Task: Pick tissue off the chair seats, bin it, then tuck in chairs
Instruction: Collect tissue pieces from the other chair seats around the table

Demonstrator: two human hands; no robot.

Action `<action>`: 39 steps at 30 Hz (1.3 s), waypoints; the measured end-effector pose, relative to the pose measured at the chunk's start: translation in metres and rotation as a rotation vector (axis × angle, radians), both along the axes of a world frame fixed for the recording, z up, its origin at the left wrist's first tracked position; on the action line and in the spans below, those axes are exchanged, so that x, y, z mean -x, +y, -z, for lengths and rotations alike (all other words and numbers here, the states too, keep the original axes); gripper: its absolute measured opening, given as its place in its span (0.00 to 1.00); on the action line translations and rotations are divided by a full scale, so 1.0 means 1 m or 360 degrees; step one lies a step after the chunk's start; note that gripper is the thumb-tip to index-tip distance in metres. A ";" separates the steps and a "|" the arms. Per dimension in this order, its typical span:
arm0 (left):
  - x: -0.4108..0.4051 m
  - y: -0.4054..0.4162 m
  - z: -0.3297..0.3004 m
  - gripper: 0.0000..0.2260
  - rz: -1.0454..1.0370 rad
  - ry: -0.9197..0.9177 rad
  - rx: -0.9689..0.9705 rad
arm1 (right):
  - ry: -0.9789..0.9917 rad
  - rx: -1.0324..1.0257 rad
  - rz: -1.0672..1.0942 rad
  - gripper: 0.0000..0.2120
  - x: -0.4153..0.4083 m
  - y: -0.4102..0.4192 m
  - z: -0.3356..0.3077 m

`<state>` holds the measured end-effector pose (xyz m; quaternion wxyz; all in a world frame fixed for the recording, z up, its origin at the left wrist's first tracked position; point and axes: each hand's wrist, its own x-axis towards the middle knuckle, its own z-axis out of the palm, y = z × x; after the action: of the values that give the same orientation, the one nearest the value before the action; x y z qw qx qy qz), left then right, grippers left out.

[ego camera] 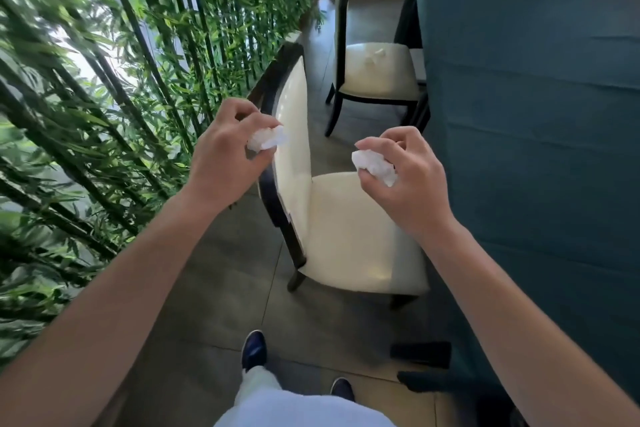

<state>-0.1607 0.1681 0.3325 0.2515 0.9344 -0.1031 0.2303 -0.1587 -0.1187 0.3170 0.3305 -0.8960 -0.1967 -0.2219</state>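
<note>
A cream chair with a dark frame point(346, 236) stands in front of me, pulled out from the table, its seat bare. My left hand point(225, 152) pinches a crumpled white tissue point(268, 138) beside the chair's backrest. My right hand point(408, 170) grips another crumpled tissue point(375, 166) above the seat. Farther back a second cream chair point(377, 76) stands at the table, with two small tissue wads point(374, 57) lying on its seat.
A table under a teal cloth point(530, 107) fills the right side. A wall of bamboo plants point(104, 87) runs along the left. Grey floor tiles point(214, 305) form an aisle between them. My feet point(254, 350) are at the bottom. No bin is in view.
</note>
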 end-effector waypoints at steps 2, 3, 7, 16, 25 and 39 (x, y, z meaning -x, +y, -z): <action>-0.011 0.023 0.000 0.16 0.0036 0.0010 0.0011 | -0.0046 0.0017 -0.0023 0.15 -0.013 0.021 -0.001; -0.017 0.036 0.000 0.17 0.0055 0.0015 0.0002 | -0.0070 0.0016 -0.0027 0.15 -0.020 0.034 -0.002; -0.057 0.090 -0.004 0.19 0.0160 0.0002 0.0006 | -0.0184 0.0012 0.0054 0.15 -0.055 0.091 0.001; -0.161 0.178 -0.015 0.24 0.0380 -0.0037 0.0122 | -0.0391 -0.0129 0.0294 0.14 -0.115 0.202 -0.007; -0.284 0.201 -0.008 0.20 0.0575 -0.0089 0.0160 | -0.0490 -0.0294 0.0435 0.16 -0.235 0.215 0.003; -0.498 0.166 -0.014 0.15 0.0896 -0.0141 0.0289 | -0.0424 -0.0393 0.0718 0.15 -0.387 0.215 -0.004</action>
<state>0.3371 0.3339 0.3467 0.3832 0.8317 -0.3482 0.2003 0.2281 0.0963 0.3212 0.3507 -0.8331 -0.0054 -0.4277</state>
